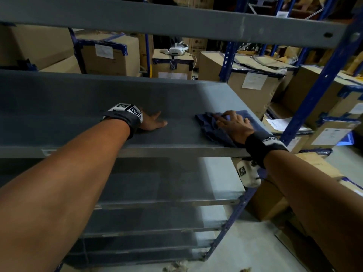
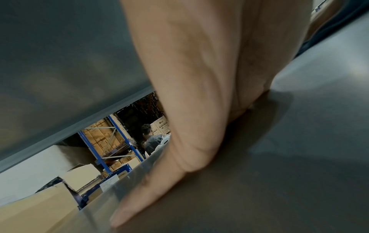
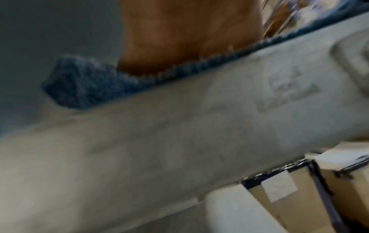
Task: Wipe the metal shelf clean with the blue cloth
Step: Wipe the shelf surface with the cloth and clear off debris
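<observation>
The grey metal shelf (image 1: 176, 132) runs across the head view at chest height. A blue cloth (image 1: 212, 124) lies crumpled near the shelf's right end. My right hand (image 1: 233, 122) presses flat on the cloth with the fingers spread and straight. My left hand (image 1: 155, 122) rests flat on the bare shelf about a hand's width left of the cloth. In the left wrist view the left hand (image 2: 189, 126) lies palm down on the shelf (image 2: 279, 173), thumb stretched out. The right wrist view is blurred: the cloth's edge (image 3: 89, 85) sits under my palm (image 3: 179, 39) at the shelf's front lip (image 3: 179, 134).
A higher shelf beam (image 1: 176, 18) crosses just above my hands. Lower shelves (image 1: 167, 185) stack below. A blue upright (image 1: 314, 79) stands at the right end. Cardboard boxes (image 1: 110, 54) fill the racks behind and to the right. A person (image 2: 149, 138) stands far behind the rack.
</observation>
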`<state>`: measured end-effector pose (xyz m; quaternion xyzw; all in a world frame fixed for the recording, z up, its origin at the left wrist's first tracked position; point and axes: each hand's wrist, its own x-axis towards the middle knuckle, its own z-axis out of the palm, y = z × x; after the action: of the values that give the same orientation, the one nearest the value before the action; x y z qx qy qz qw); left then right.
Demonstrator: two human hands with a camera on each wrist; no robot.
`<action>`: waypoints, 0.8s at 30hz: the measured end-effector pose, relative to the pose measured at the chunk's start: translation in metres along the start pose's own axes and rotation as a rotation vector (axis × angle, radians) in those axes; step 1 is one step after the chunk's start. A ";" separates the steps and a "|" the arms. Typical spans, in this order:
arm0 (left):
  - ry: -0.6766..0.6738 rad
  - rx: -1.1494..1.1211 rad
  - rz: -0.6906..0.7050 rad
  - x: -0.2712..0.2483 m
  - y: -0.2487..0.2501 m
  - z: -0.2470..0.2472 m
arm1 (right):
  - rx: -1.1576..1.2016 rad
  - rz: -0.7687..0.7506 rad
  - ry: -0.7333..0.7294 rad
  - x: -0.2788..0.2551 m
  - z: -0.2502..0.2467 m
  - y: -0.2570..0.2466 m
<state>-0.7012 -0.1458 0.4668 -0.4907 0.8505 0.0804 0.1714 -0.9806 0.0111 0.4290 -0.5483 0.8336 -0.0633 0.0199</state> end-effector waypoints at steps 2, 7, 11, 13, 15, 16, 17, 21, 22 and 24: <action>0.007 0.040 -0.002 0.001 -0.002 -0.001 | -0.047 0.076 0.014 0.001 -0.003 0.000; -0.009 0.057 0.011 0.007 -0.006 -0.001 | -0.057 -0.235 -0.007 -0.037 0.017 -0.035; 0.009 0.059 -0.004 -0.001 0.000 -0.002 | -0.064 -0.151 -0.005 -0.019 0.008 -0.016; 0.002 0.056 -0.010 -0.005 0.001 -0.003 | -0.039 0.042 -0.013 -0.002 -0.001 -0.007; -0.004 0.055 -0.009 -0.003 -0.001 -0.003 | -0.061 0.105 -0.025 0.003 -0.002 -0.012; -0.007 0.051 -0.005 -0.001 -0.001 -0.003 | -0.095 0.039 -0.046 0.000 0.001 -0.020; -0.014 0.038 -0.002 0.001 -0.002 -0.002 | -0.148 -0.064 -0.072 -0.004 0.008 -0.028; -0.027 0.011 0.013 0.004 -0.003 -0.003 | -0.096 -0.239 -0.031 -0.035 0.021 -0.056; -0.031 0.015 0.008 0.004 -0.003 -0.003 | -0.083 -0.238 -0.047 -0.034 0.016 -0.057; -0.027 0.015 0.003 0.005 -0.003 -0.001 | -0.112 -0.245 -0.109 -0.014 0.010 -0.050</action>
<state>-0.7012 -0.1521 0.4658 -0.4871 0.8494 0.0808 0.1864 -0.9279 0.0037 0.4252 -0.6487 0.7605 0.0112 0.0267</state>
